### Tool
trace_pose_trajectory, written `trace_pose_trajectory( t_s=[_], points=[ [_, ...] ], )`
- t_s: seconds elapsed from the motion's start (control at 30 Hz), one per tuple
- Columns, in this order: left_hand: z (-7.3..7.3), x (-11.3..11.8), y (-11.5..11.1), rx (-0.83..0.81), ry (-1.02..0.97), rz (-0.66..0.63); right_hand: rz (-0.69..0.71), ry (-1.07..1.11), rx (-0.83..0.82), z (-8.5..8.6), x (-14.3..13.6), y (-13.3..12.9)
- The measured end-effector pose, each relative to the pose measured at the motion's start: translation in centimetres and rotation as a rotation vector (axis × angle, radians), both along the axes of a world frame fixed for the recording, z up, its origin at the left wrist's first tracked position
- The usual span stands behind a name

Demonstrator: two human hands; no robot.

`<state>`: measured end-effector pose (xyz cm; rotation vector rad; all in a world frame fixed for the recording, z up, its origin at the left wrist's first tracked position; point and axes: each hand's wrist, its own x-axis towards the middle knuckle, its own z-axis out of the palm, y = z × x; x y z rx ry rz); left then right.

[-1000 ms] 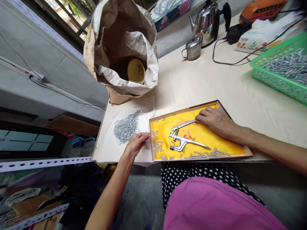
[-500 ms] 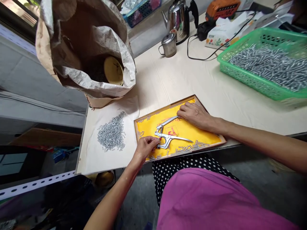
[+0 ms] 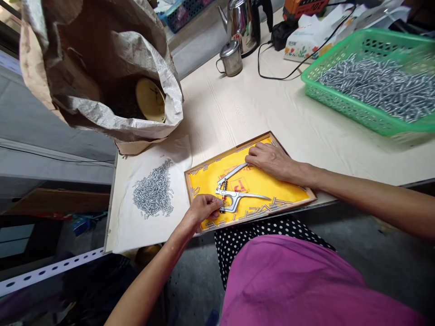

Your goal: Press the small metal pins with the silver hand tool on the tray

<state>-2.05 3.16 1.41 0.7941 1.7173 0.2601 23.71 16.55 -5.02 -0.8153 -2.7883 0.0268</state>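
Snap pliers with silvery handles lie spread in a shallow, wood-rimmed tray with a yellow bottom. My right hand has its fingers curled over the end of the upper handle. By the jaws, my left hand pinches thumb and fingers together; whatever is between them is too small to make out. Small coil-like metal pieces lie along the tray's near edge, with a few more along the other sides.
Left of the tray, a heap of small metal pins lies on a white cloth. Behind it stands a large open sack with a yellow bowl inside. A green basket of metal pieces, a metal mug and a kettle stand farther back.
The view has shifted slightly, so the table things sit a little more to the left. Both hands keep nearly the same places at the pliers.
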Motion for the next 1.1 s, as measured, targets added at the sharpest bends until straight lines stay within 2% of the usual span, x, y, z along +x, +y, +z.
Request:
trace_pose_trajectory(
  t_s=[0.17, 0.4, 0.5, 0.8, 1.1],
  points=[
    [0.0, 0.4, 0.1, -0.057, -0.015, 0.025, -0.006, 0.000, -0.025, 0.3, 0.0, -0.1],
    [0.2, 1.4, 0.0, -0.056, 0.068, 0.063, -0.002, 0.010, -0.049, 0.4, 0.0, -0.1],
    [0.2, 2.2, 0.0, -0.047, 0.075, 0.041, -0.023, 0.024, -0.031, 0.5, 0.2, 0.0],
    [0.3, 4.6, 0.5, -0.041, 0.037, 0.016, -0.080, 0.013, 0.029, 0.5, 2.2, 0.4],
    [0.0, 3.9, 0.4, -0.082, -0.004, -0.034, -0.081, -0.005, 0.009, 1.0, 1.8, -0.4]
  ],
)
